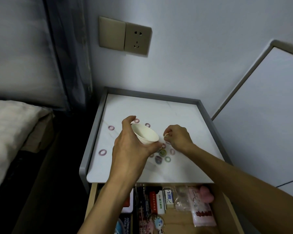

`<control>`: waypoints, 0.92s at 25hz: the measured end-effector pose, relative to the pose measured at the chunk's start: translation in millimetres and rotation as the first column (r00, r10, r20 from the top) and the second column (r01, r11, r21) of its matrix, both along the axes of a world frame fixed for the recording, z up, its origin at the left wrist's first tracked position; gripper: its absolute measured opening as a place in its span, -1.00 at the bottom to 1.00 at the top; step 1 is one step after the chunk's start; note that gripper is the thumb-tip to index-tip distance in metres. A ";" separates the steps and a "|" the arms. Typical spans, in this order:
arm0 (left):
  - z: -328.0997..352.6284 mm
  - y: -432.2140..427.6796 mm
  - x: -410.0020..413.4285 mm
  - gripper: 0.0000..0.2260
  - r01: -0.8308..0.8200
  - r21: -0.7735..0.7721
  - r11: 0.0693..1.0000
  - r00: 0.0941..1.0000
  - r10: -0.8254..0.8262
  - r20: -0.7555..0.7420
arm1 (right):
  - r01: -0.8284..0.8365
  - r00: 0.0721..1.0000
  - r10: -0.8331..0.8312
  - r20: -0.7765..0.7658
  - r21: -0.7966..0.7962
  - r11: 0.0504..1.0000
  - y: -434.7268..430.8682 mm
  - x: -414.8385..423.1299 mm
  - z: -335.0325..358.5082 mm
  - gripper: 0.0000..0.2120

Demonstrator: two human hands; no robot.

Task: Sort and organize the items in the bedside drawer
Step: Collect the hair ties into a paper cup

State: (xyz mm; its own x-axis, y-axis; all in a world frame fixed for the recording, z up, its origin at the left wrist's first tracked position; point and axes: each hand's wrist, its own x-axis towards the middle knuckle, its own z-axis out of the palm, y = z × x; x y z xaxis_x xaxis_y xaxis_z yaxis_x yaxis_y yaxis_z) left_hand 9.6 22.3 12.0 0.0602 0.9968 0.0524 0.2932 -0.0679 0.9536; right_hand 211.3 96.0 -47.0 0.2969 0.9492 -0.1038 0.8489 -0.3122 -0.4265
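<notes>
Gripping a white paper cup (146, 135), the left hand (130, 146) holds it above the white bedside surface (159, 107), fingers and thumb curled round its wall. The cup is tilted, mouth turned up and toward the right.

The right hand (178, 136) is just beside the cup's rim, thumb and forefinger pinching a small pale item (166, 135). The item is too small to identify with certainty; it may be one of the rings noted below.

Small coloured rings lie loose on the surface. A cluster (162, 152) in green, purple and pink sits under and between the two hands. A pink ring (111, 127) lies apart to the left. A second pink ring (102, 152) lies nearer the left front edge. A purple ring (147, 124) lies behind the cup. One further pink ring (136, 120) shows beside the left fingertips.

The drawer (178, 222) below the surface stands open, both forearms crossing over it. Contents seen:
- a white eraser box with a blue label (169, 196), at the back
- a clear bag (182, 198), right of the eraser box
- a pink printed packet (202, 211), toward the right wall
- a cartoon-figure keychain (156, 221), at the front
- dark printed packs at the left, partly hidden by the left forearm

A wall socket (137, 39) is mounted above the surface. A bed (10, 125) stands to its left.
</notes>
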 end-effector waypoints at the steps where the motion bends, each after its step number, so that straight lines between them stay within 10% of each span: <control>1: 0.3 -0.1 -1.1 -0.20 -0.001 0.000 1.000 1.000 0.001 -0.001 | -0.010 1.000 0.010 0.000 0.007 1.000 0.6 -0.3 -0.1 -0.89; 9: 0.3 2.2 -8.1 -0.16 -0.025 0.024 0.999 0.999 0.025 0.028 | -0.085 0.972 0.127 -0.196 0.209 0.974 -4.6 -9.4 57.3 -0.91; 16: 2.7 -1.3 -0.9 -0.21 -0.009 0.024 1.000 1.000 0.009 0.011 | -0.653 0.703 0.658 -0.268 0.121 0.747 -37.8 -61.3 130.3 -0.72; 20: 4.2 -1.6 -3.4 -0.17 -0.031 0.023 0.999 0.999 0.031 0.034 | -0.413 0.857 0.466 -0.222 0.246 0.877 -31.2 -34.9 118.7 -0.87; 23: 3.5 2.0 -7.0 -0.17 -0.042 0.044 0.998 0.997 0.039 0.060 | -0.162 0.986 0.163 0.047 -0.007 0.987 -27.3 -3.4 79.2 -0.78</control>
